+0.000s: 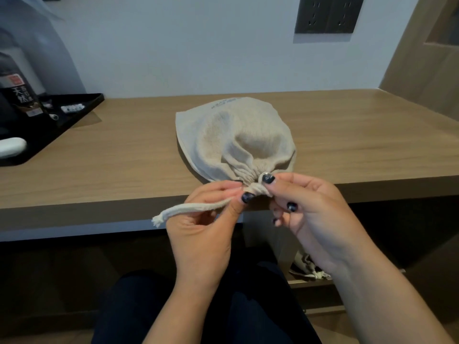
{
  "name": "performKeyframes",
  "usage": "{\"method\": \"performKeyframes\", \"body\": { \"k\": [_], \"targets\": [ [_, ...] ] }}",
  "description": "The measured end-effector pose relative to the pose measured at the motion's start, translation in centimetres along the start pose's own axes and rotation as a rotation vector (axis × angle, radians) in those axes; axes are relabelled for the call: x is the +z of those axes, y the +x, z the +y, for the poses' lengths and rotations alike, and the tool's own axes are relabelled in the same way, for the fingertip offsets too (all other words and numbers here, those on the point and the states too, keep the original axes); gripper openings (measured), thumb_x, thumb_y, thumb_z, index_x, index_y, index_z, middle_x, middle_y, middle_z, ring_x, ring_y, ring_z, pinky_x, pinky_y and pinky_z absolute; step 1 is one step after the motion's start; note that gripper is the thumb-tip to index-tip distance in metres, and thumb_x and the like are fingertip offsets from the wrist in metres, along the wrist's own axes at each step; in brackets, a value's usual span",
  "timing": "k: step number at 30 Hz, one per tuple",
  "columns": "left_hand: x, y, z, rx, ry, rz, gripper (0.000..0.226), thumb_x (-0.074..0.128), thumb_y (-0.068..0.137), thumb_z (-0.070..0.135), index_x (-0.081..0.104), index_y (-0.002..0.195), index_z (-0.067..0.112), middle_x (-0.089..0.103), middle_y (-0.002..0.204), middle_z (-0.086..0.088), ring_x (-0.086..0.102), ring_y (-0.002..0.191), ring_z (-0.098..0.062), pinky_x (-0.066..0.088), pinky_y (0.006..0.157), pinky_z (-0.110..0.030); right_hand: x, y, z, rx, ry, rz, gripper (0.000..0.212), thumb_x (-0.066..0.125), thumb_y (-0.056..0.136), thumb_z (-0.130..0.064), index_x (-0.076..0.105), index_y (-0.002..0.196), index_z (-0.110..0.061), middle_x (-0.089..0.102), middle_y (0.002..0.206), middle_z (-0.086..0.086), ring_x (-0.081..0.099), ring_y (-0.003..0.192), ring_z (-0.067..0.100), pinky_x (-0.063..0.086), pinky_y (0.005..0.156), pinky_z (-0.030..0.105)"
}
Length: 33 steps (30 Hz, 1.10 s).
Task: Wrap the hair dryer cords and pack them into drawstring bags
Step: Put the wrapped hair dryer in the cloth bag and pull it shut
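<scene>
A beige drawstring bag (236, 135) lies bulging on the wooden desk (124, 155), its mouth gathered tight at the desk's front edge. What is inside is hidden. My left hand (206, 219) pinches the pale drawstring (196, 208), whose frayed end trails to the left. My right hand (305, 209) pinches the cord right at the gathered neck. Below the desk, behind my right forearm, part of a second cloth bag (306, 268) with a knotted cord shows on a lower shelf.
A black tray (82, 108) with a dark bottle (21, 95) and small sachets sits at the desk's left end, with a white object (11, 146) on its near side. Wall sockets (327, 14) are above; a wooden panel (422, 58) stands at the right.
</scene>
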State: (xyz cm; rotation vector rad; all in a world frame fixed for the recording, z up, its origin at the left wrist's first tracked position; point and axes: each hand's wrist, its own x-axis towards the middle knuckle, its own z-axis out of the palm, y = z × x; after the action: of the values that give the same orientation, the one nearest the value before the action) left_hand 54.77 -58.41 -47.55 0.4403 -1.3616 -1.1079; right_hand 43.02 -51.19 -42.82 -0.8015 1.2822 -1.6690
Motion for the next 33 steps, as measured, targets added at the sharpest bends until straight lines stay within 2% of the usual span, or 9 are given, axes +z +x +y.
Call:
{"method": "performKeyframes", "body": {
  "k": [3, 7, 10, 12, 15, 18, 20, 25, 33],
  "targets": [
    [0.0, -0.2, 0.4, -0.048, 0.081, 0.041, 0.015, 0.062, 0.085, 0.017, 0.072, 0.093, 0.008, 0.073, 0.090, 0.000, 0.069, 0.088, -0.004, 0.050, 0.076, -0.012, 0.3, 0.2, -0.2, -0.035, 0.109, 0.064, 0.013, 0.067, 0.068, -0.019, 0.068, 0.076, -0.010, 0.043, 0.047, -0.007, 0.037, 0.046, 0.007, 0.032, 0.046, 0.020],
    [-0.2, -0.4, 0.9, -0.117, 0.203, 0.097, 0.027, 0.051, 0.088, 0.034, 0.074, 0.083, 0.021, 0.067, 0.068, 0.010, 0.060, 0.067, 0.001, 0.043, 0.060, -0.008, -0.3, 0.7, -0.6, -0.070, 0.192, 0.165, 0.008, 0.066, 0.073, -0.013, 0.065, 0.080, -0.010, 0.035, 0.049, -0.008, 0.031, 0.041, 0.004, 0.027, 0.041, 0.017],
    [-0.2, -0.4, 1.3, -0.362, -0.043, 0.166, 0.034, 0.047, 0.085, 0.041, 0.077, 0.070, 0.033, 0.074, 0.079, 0.012, 0.065, 0.077, 0.000, 0.049, 0.073, -0.019, -0.5, 1.0, -0.6, -0.067, 0.177, 0.203, 0.005, 0.063, 0.082, -0.009, 0.067, 0.086, -0.008, 0.035, 0.049, -0.008, 0.031, 0.042, 0.004, 0.029, 0.041, 0.017],
    [0.0, -0.3, 1.7, -0.447, -0.289, 0.163, 0.039, 0.044, 0.088, 0.039, 0.078, 0.075, 0.025, 0.076, 0.095, 0.000, 0.070, 0.096, -0.011, 0.049, 0.085, -0.030, -0.5, 1.1, -0.5, -0.057, 0.208, 0.201, 0.004, 0.062, 0.084, -0.010, 0.066, 0.084, -0.009, 0.035, 0.049, -0.008, 0.031, 0.043, 0.004, 0.029, 0.040, 0.016],
    [0.0, 0.2, 2.4, -0.485, -0.544, 0.159, 0.041, 0.032, 0.102, 0.026, 0.066, 0.084, 0.013, 0.075, 0.101, -0.009, 0.070, 0.102, -0.016, 0.047, 0.088, -0.032, -0.2, 1.3, -0.4, -0.046, 0.251, 0.205, 0.009, 0.061, 0.086, -0.010, 0.064, 0.078, -0.012, 0.036, 0.046, -0.010, 0.031, 0.042, 0.004, 0.028, 0.040, 0.016],
    [0.1, 0.3, 3.1, -0.520, -0.691, 0.161, 0.040, 0.031, 0.104, 0.023, 0.054, 0.072, 0.016, 0.070, 0.070, -0.003, 0.072, 0.083, -0.016, 0.053, 0.083, -0.030, 0.1, 1.4, -0.5, -0.050, 0.290, 0.228, 0.017, 0.060, 0.087, -0.009, 0.062, 0.071, -0.015, 0.035, 0.044, -0.011, 0.030, 0.040, 0.004, 0.027, 0.039, 0.016],
    [0.3, 0.3, 3.4, -0.534, -0.756, 0.192, 0.041, 0.034, 0.104, 0.024, 0.050, 0.067, 0.017, 0.051, 0.054, 0.002, 0.061, 0.060, -0.012, 0.056, 0.077, -0.030, 0.3, 1.4, -0.5, -0.052, 0.316, 0.236, 0.019, 0.060, 0.088, -0.009, 0.061, 0.070, -0.015, 0.036, 0.043, -0.011, 0.030, 0.040, 0.003, 0.026, 0.039, 0.016],
    [0.0, 1.6, 3.5, -0.520, -0.822, 0.184, 0.036, 0.036, 0.102, 0.026, 0.040, 0.066, 0.019, 0.020, 0.052, 0.008, 0.021, 0.045, -0.007, 0.035, 0.048, -0.018, 0.6, 1.4, -0.2, -0.040, 0.318, 0.184, 0.018, 0.059, 0.088, -0.008, 0.063, 0.071, -0.013, 0.035, 0.042, -0.011, 0.029, 0.039, 0.004, 0.028, 0.041, 0.017],
    [-1.3, 3.0, 3.7, -0.533, -0.629, 0.021, 0.037, 0.035, 0.105, 0.025, 0.040, 0.069, 0.017, 0.021, 0.047, 0.010, 0.018, 0.040, -0.003, 0.023, 0.039, -0.016, 0.5, 1.7, -0.8, -0.004, 0.401, 0.151, 0.028, 0.057, 0.090, -0.007, 0.059, 0.063, -0.016, 0.029, 0.041, -0.010, 0.027, 0.037, 0.004, 0.028, 0.044, 0.017]
  ]
}}
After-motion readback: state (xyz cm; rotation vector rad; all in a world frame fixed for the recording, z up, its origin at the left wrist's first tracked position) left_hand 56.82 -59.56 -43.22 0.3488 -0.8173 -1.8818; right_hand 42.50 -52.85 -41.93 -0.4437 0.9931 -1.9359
